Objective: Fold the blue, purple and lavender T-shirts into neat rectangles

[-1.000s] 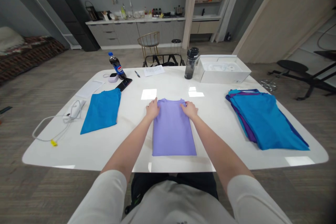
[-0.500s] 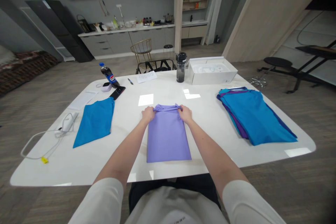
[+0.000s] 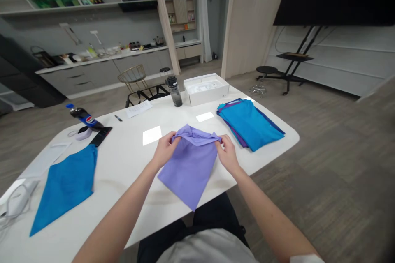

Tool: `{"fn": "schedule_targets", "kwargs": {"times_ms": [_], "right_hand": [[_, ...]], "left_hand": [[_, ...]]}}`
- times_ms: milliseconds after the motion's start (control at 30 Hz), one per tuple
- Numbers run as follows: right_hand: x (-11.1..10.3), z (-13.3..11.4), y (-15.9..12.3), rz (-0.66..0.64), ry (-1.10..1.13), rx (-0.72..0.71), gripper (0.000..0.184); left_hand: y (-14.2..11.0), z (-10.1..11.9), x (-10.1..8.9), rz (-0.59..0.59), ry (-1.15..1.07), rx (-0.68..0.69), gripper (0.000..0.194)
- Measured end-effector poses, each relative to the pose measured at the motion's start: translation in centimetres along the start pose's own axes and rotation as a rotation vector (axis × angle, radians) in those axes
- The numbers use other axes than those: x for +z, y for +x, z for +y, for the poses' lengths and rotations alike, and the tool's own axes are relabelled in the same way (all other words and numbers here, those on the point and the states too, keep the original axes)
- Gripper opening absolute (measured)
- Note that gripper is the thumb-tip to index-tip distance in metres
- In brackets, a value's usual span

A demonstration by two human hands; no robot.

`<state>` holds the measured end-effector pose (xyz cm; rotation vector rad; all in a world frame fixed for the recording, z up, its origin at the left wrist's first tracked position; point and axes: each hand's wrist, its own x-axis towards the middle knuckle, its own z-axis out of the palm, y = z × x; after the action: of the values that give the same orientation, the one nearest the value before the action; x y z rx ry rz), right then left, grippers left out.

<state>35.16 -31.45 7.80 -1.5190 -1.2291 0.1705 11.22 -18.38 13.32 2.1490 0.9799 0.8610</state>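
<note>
A lilac folded cloth point(image 3: 193, 168) is stretched between my two hands, its far edge bunched and lifted off the table. My left hand point(image 3: 166, 148) pinches the far left corner between thumb and fingers. At the far right corner, my right hand point(image 3: 227, 154) has a similar pinch. The cloth's near corner points towards me at the table's front edge. To the right lies a stack of folded cloths point(image 3: 249, 123), bright blue on top with purple and dark blue showing beneath. A single blue folded cloth point(image 3: 66, 187) lies on the left.
On the white table point(image 3: 123, 172) stand a black-lidded bottle point(image 3: 174, 92), an open white box point(image 3: 206, 90) and a cola bottle point(image 3: 84, 117). A phone point(image 3: 101, 135), a pen point(image 3: 118, 118), a paper sheet point(image 3: 138, 109) and a white corded device point(image 3: 20, 201) lie around them.
My view has swung to the right. Both hands have raised the lilac cloth's far edge and turned it, so it now sits askew, closer to the stack.
</note>
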Motion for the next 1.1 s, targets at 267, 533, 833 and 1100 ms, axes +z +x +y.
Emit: {"fn": "schedule_targets", "kwargs": {"times_ms": [267, 533, 833, 1100], "right_hand": [[-15.2, -1.2, 4.9, 0.308, -0.183, -0.077, 0.039], [-22.8, 6.4, 23.1, 0.283, -0.507, -0.079, 0.049], [-13.2, 18.9, 23.7, -0.105, -0.866, 0.567, 0.047], [-5.5, 14.2, 13.6, -0.153, -0.734, -0.029, 0.027]], "left_hand": [[5.1, 11.0, 8.9, 0.041, -0.344, 0.085, 0.032], [16.9, 13.7, 20.3, 0.098, -0.614, 0.049, 0.034], [22.9, 1.6, 28.4, -0.011, -0.094, -0.442, 0.022], [12.1, -4.1, 24.8, 0.031, -0.113, -0.186, 0.024]]}}
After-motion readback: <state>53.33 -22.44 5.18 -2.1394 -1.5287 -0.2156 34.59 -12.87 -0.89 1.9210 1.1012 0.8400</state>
